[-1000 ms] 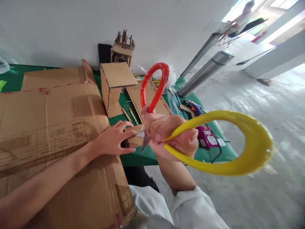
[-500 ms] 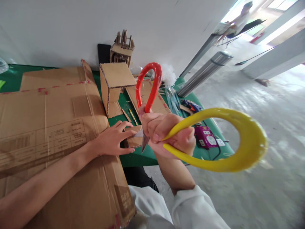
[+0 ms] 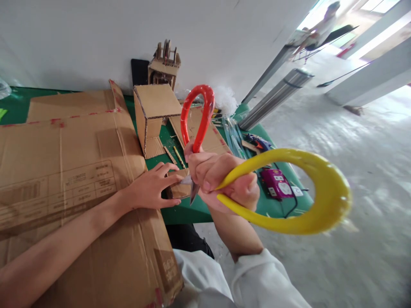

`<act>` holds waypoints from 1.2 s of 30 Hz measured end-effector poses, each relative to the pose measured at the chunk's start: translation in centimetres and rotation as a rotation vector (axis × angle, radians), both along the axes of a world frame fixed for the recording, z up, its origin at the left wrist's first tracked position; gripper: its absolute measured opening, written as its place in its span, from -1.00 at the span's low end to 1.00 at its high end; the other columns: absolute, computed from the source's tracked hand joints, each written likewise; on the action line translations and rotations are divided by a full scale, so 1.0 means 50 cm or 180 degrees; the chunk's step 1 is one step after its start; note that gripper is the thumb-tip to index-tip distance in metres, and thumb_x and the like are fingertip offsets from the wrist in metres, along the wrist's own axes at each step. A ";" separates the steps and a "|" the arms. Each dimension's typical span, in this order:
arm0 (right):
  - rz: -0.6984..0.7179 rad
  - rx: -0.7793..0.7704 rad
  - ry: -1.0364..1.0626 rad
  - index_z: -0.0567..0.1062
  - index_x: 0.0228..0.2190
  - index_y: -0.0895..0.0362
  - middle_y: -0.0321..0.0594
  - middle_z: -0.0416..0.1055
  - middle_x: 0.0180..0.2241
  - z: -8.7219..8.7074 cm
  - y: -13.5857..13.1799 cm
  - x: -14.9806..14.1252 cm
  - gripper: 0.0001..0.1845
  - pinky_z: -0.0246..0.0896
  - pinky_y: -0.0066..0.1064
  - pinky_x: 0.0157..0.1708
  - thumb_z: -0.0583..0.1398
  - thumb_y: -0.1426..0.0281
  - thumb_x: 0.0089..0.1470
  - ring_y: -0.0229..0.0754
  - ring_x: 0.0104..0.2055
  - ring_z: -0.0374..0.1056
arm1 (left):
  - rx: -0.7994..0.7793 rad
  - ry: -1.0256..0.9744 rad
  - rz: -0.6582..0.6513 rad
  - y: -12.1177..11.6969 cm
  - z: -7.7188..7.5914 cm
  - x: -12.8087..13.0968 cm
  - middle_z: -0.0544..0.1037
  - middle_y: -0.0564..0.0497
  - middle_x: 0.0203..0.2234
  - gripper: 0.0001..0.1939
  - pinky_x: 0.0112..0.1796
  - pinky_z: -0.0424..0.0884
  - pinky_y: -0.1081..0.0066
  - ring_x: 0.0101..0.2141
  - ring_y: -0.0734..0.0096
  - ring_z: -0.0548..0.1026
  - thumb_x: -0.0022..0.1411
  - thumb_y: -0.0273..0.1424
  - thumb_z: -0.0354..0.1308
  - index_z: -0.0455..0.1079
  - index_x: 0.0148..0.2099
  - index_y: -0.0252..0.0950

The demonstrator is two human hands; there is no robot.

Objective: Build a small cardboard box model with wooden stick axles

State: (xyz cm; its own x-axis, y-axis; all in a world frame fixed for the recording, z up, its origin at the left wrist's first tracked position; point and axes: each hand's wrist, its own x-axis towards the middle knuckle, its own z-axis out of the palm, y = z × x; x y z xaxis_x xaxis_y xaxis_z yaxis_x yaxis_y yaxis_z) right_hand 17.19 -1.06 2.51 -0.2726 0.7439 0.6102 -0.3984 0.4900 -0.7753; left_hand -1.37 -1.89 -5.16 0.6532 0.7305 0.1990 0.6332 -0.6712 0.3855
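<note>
My right hand (image 3: 221,182) is closed round the handles of a big pair of scissors (image 3: 289,188), one loop red, the other yellow. The short metal blades (image 3: 193,190) point down at a small cardboard piece (image 3: 178,187) at the table's front edge. My left hand (image 3: 152,188) lies on that piece and on the large flattened cardboard box (image 3: 64,171), fingers stretched out and pressing it flat. The blade tips touch or bite the small piece's right edge.
A green table (image 3: 272,207) carries a small open cardboard box (image 3: 154,113), a cardboard model (image 3: 164,64) by the wall, a purple power strip (image 3: 278,182), a glue gun (image 3: 258,143) and plastic strips. Bare concrete floor lies to the right. A person sits far off at top right.
The scissor handles have swung slightly left and closed a little. My left hand and the cardboard have stayed still.
</note>
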 end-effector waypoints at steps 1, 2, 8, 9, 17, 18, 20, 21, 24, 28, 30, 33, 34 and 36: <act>-0.0021 0.0044 0.0055 0.43 -0.60 -0.03 -0.39 0.09 -0.75 -0.002 0.002 -0.003 -0.53 0.37 -0.02 -0.22 0.07 0.00 0.21 -0.20 -0.66 0.11 | 0.0011 -0.0007 0.0006 0.000 0.000 0.000 0.28 -0.22 0.17 -0.46 0.09 0.38 -0.04 0.13 -0.04 0.32 0.28 0.02 0.14 0.32 0.16 -0.18; -0.0060 0.0084 0.0107 0.42 -0.61 -0.03 -0.40 0.06 -0.75 -0.003 0.005 -0.007 -0.53 0.38 -0.02 -0.22 0.08 -0.01 0.20 -0.21 -0.67 0.09 | 0.0022 -0.0013 0.0008 0.000 0.000 0.000 0.29 -0.21 0.16 -0.48 0.10 0.37 -0.03 0.13 -0.03 0.32 0.28 0.01 0.14 0.32 0.15 -0.18; -0.0276 0.0273 0.0206 0.37 -0.64 -0.05 -0.45 -0.03 -0.79 -0.014 0.017 -0.024 -0.50 0.39 -0.03 -0.28 0.05 -0.04 0.19 -0.23 -0.72 0.02 | 0.0004 -0.0068 -0.0035 0.001 -0.001 0.001 0.29 -0.21 0.17 -0.46 0.11 0.36 -0.04 0.13 -0.03 0.31 0.29 0.00 0.14 0.30 0.18 -0.18; -0.0276 0.0294 0.0233 0.37 -0.63 -0.05 -0.45 -0.03 -0.79 -0.014 0.016 -0.025 -0.50 0.40 -0.04 -0.29 0.04 -0.03 0.20 -0.23 -0.73 0.01 | 0.0002 -0.0087 -0.0041 0.001 -0.001 0.001 0.29 -0.21 0.18 -0.46 0.11 0.36 -0.04 0.14 -0.04 0.31 0.29 0.00 0.15 0.31 0.18 -0.19; -0.0145 0.0242 0.0194 0.36 -0.64 -0.04 -0.45 -0.03 -0.79 -0.009 0.016 -0.032 -0.51 0.40 -0.05 -0.31 0.06 -0.02 0.21 -0.23 -0.73 0.03 | 0.0006 -0.0120 -0.0023 0.003 -0.009 -0.001 0.30 -0.21 0.18 -0.47 0.09 0.37 -0.03 0.13 -0.04 0.32 0.28 0.02 0.14 0.34 0.14 -0.20; -0.0118 0.0257 0.0227 0.36 -0.63 -0.04 -0.45 -0.01 -0.79 -0.010 0.018 -0.033 -0.51 0.40 -0.05 -0.31 0.06 -0.01 0.21 -0.24 -0.73 0.02 | 0.0023 -0.0112 -0.0013 0.003 -0.010 -0.002 0.31 -0.21 0.18 -0.46 0.09 0.37 -0.02 0.14 -0.04 0.32 0.28 0.04 0.13 0.34 0.14 -0.20; -0.0091 0.0280 0.0291 0.35 -0.63 -0.03 -0.45 0.03 -0.78 -0.012 0.022 -0.036 -0.51 0.41 -0.05 -0.30 0.06 0.00 0.21 -0.26 -0.74 0.00 | 0.0064 -0.0100 -0.0002 0.003 -0.012 -0.002 0.32 -0.21 0.15 -0.45 0.09 0.37 -0.01 0.13 -0.03 0.32 0.28 0.07 0.12 0.34 0.12 -0.22; -0.0096 0.0269 0.0282 0.35 -0.63 -0.03 -0.45 0.05 -0.78 -0.013 0.023 -0.036 -0.51 0.41 -0.05 -0.29 0.06 -0.01 0.21 -0.26 -0.73 0.02 | 0.0080 -0.0105 -0.0002 0.003 -0.012 -0.002 0.33 -0.20 0.14 -0.45 0.09 0.37 -0.01 0.11 -0.03 0.33 0.28 0.07 0.12 0.35 0.11 -0.22; -0.0094 0.0258 0.0244 0.33 -0.64 -0.02 -0.45 0.08 -0.78 -0.013 0.024 -0.037 -0.51 0.41 -0.05 -0.28 0.06 -0.01 0.20 -0.27 -0.74 0.03 | 0.0079 -0.0132 -0.0005 0.003 -0.013 -0.002 0.34 -0.20 0.14 -0.46 0.09 0.37 -0.01 0.11 -0.02 0.33 0.28 0.06 0.13 0.34 0.12 -0.21; 0.0066 0.0343 0.0304 0.33 -0.62 0.00 -0.43 0.11 -0.77 -0.013 0.022 -0.036 -0.53 0.41 -0.02 -0.26 0.05 0.04 0.22 -0.27 -0.74 0.01 | 0.0014 -0.0127 0.0004 0.003 -0.012 -0.002 0.31 -0.21 0.18 -0.45 0.09 0.36 -0.02 0.17 -0.06 0.29 0.28 0.05 0.14 0.34 0.14 -0.20; 0.0080 0.0351 0.0261 0.35 -0.61 -0.01 -0.42 0.10 -0.76 -0.016 0.024 -0.034 -0.55 0.41 -0.01 -0.25 0.05 0.05 0.22 -0.26 -0.72 0.04 | 0.0002 -0.0094 0.0006 0.002 -0.012 -0.002 0.30 -0.20 0.20 -0.45 0.10 0.36 -0.02 0.18 -0.07 0.28 0.28 0.04 0.15 0.33 0.15 -0.19; 0.0008 0.0383 0.0208 0.34 -0.63 -0.02 -0.46 0.00 -0.79 -0.028 0.031 -0.030 -0.53 0.41 0.00 -0.24 0.07 0.01 0.20 -0.26 -0.73 0.02 | 0.0038 -0.0031 0.0009 0.002 -0.013 -0.003 0.29 -0.19 0.22 -0.45 0.12 0.34 -0.01 0.20 -0.06 0.26 0.28 0.03 0.14 0.30 0.16 -0.19; -0.0003 0.0364 0.0192 0.33 -0.64 -0.02 -0.47 -0.03 -0.79 -0.034 0.033 -0.029 -0.52 0.41 0.00 -0.22 0.08 -0.01 0.19 -0.27 -0.73 0.01 | 0.0047 -0.0025 0.0005 0.002 -0.013 -0.003 0.28 -0.19 0.22 -0.44 0.13 0.34 -0.01 0.20 -0.06 0.26 0.28 0.04 0.14 0.29 0.17 -0.19; 0.0027 0.0302 0.0182 0.32 -0.64 -0.02 -0.49 -0.04 -0.79 -0.043 0.038 -0.026 -0.52 0.40 0.03 -0.16 0.11 -0.02 0.17 -0.28 -0.74 0.02 | 0.0045 -0.0039 -0.0003 0.002 -0.013 -0.003 0.28 -0.18 0.23 -0.44 0.14 0.33 -0.02 0.21 -0.06 0.24 0.29 0.05 0.13 0.29 0.17 -0.18</act>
State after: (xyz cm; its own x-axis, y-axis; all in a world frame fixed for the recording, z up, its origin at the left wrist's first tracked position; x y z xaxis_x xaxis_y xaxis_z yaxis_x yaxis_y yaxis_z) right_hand 15.87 0.83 0.34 -0.2414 0.6798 0.6925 -0.4450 0.5566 -0.7016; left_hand -1.54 -1.79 -5.80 0.6515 0.7269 0.2172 0.6278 -0.6773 0.3836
